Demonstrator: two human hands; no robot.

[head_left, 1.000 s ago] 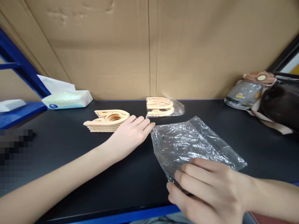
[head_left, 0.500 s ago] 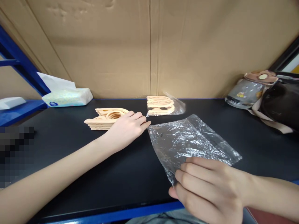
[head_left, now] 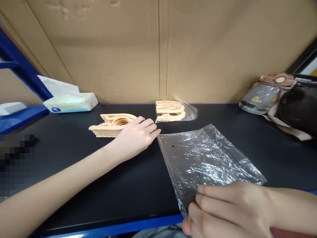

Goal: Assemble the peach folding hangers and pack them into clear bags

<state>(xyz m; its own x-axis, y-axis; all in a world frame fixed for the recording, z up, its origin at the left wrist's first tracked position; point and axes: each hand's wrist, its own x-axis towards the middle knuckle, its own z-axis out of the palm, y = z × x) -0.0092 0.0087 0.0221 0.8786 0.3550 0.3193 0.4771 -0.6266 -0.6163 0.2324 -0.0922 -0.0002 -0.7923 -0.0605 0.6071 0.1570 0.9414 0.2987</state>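
My left hand (head_left: 137, 136) rests on the black table (head_left: 74, 165) with its fingers lying together, touching the near end of a stack of peach plastic hangers (head_left: 111, 124). My right hand (head_left: 225, 211) pinches the near edge of an empty clear plastic bag (head_left: 205, 158) that lies flat on the table. A second clear bag with peach hangers inside (head_left: 173, 111) sits farther back, against the cardboard wall.
A tissue pack (head_left: 70, 101) lies at the back left by a blue shelf frame (head_left: 17, 66). At the back right stand a clear water bottle (head_left: 266, 92) and a dark bag (head_left: 298, 110). Cardboard (head_left: 158, 49) walls the back.
My right hand has drawn the empty bag toward the table's near edge and the bag lies flatter. My left hand has stayed by the hanger stack.
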